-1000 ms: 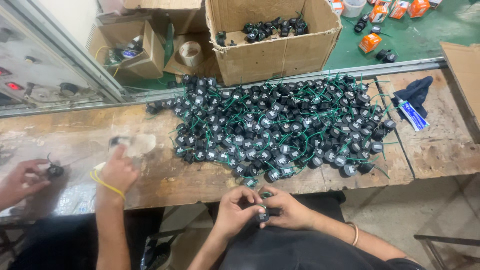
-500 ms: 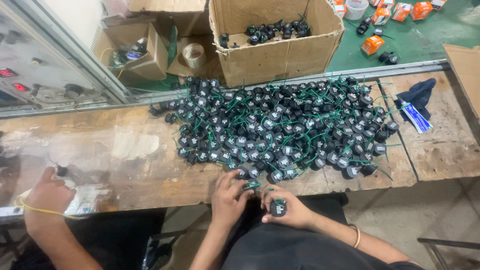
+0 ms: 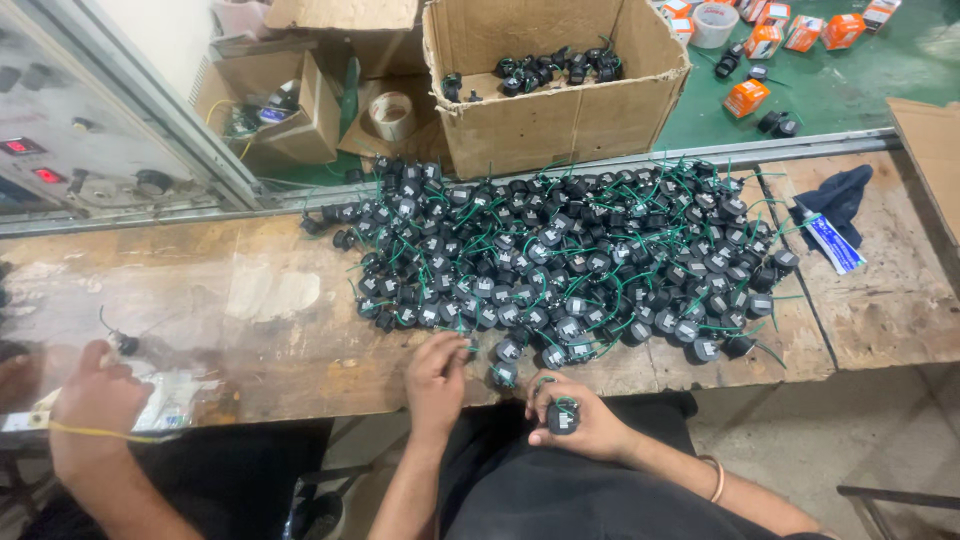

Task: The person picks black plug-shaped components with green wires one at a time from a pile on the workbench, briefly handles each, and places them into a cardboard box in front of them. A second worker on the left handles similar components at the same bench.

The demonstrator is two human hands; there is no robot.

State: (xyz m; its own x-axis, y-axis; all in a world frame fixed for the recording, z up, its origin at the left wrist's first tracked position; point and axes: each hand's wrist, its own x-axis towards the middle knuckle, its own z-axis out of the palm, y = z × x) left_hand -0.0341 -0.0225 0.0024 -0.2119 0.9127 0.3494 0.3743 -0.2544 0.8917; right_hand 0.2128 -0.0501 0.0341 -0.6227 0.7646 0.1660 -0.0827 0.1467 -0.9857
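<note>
A big heap of small black round parts with green wires [image 3: 570, 260] covers the middle of the worn wooden bench [image 3: 200, 300]. My left hand [image 3: 437, 375] rests at the heap's near edge, fingertips touching a part there, nothing clearly held. Just off the bench edge, over my lap, my right hand [image 3: 578, 415] is closed around one black part with a green wire [image 3: 562, 416]. Two loose black parts [image 3: 505, 362] lie between my hands and the heap.
At the left another person's hand [image 3: 95, 400], with a yellow band at the wrist, is beside a small black part [image 3: 125, 343]. Behind the bench stand a cardboard box [image 3: 560, 120] holding black parts, smaller boxes, a tape roll [image 3: 392, 115], orange packs [image 3: 745, 97]. A blue cloth [image 3: 840, 195] lies right.
My left hand has left the right one and reached forward to the heap's edge. My right hand has kept one part. The other person's hand has drawn back left, toward the bench's near edge.
</note>
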